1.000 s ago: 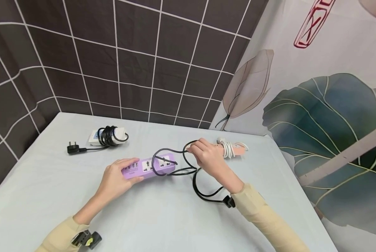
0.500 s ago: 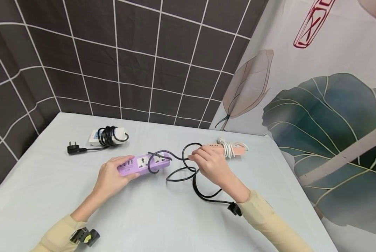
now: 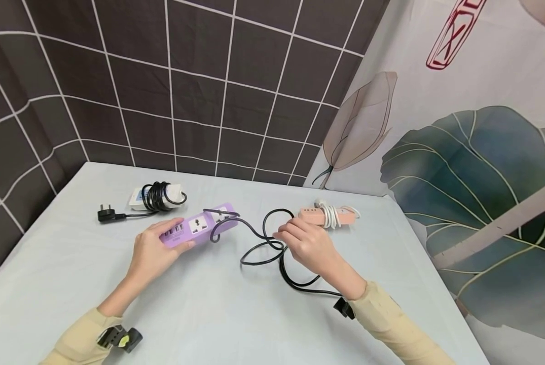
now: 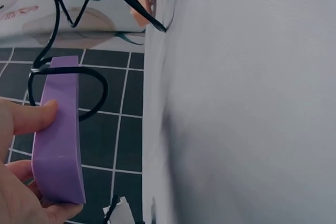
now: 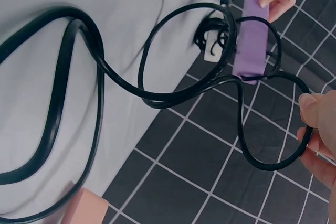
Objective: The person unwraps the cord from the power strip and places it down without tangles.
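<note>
Purple plastic fills the left hand (image 3: 150,252): it grips the near end of a purple power strip (image 3: 199,226), thumb along the side toward the person and fingers along the far side. The strip slants away to the right of that hand, with a row of USB ports (image 3: 174,231) nearest the grip and two socket panels (image 3: 194,224) farther out. Around its outer end, away from the palm, a black cord (image 5: 168,98) makes a loose loop, then runs across toward the right hand (image 3: 310,247).

The right hand pinches that cord between thumb and fingertips, well apart from the strip. More slack curls lie to its left and below, and the cord ends in a black plug (image 3: 344,307) beside the right sleeve (image 3: 391,324).

Just beyond the right hand's knuckles lies an orange power strip (image 3: 310,216), with a white cord (image 3: 330,217) wound round it. Beyond the left hand lies a white power strip (image 3: 176,193) wrapped in black cable (image 3: 155,197); its three-pin plug (image 3: 105,214) sits farther to the left. A small dark device (image 3: 120,338) is worn at the left sleeve (image 3: 80,334).

Under both hands spreads a pale tablecloth (image 3: 235,314). Behind rises a dark gridded curtain (image 3: 194,91), and right of the right hand hangs a leaf-print cloth (image 3: 473,172).
</note>
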`<state>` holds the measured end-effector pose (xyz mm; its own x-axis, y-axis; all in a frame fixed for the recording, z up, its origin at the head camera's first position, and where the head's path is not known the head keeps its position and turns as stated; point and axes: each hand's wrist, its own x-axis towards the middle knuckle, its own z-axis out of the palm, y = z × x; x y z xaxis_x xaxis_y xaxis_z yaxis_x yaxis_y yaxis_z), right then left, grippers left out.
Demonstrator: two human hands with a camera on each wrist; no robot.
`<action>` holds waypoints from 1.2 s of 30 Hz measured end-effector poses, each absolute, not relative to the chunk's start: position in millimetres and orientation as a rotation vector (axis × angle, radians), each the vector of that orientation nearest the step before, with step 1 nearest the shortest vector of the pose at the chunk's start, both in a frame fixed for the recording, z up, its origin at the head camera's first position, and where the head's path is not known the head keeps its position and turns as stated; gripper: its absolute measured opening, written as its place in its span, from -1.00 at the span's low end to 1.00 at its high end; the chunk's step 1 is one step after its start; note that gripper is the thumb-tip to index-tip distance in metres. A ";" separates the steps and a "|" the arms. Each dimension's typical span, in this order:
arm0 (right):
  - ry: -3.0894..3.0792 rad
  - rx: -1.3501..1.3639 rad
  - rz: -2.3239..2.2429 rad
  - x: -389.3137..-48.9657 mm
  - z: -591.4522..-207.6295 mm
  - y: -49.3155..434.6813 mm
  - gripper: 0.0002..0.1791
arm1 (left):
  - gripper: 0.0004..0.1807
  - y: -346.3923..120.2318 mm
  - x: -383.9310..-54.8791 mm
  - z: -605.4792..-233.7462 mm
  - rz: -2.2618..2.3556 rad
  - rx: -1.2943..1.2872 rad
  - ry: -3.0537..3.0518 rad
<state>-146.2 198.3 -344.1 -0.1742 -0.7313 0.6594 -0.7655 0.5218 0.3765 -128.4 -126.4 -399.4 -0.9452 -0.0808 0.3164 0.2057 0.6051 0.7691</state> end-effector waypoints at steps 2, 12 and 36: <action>-1.927 1.235 0.045 -145.9 -345.3 199.3 -0.91 | -0.33 -126.9 -128.2 -397.2 -1.279 -0.082 -2.512; -1.960 1.271 -0.030 -143.4 -354.3 204.5 -0.93 | -0.31 -128.9 -126.8 -389.2 -1.283 -0.072 -2.497; -2.113 1.180 0.017 -166.9 -371.6 220.0 -0.80 | -0.36 -122.5 -117.2 -370.4 -1.370 -0.128 -2.597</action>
<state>-166.9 220.0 -371.6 -0.3350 -0.7404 0.5827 -0.7499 0.5839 0.3109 -117.2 -122.5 -370.4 -0.9759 -0.0177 0.2177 0.1697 0.5661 0.8067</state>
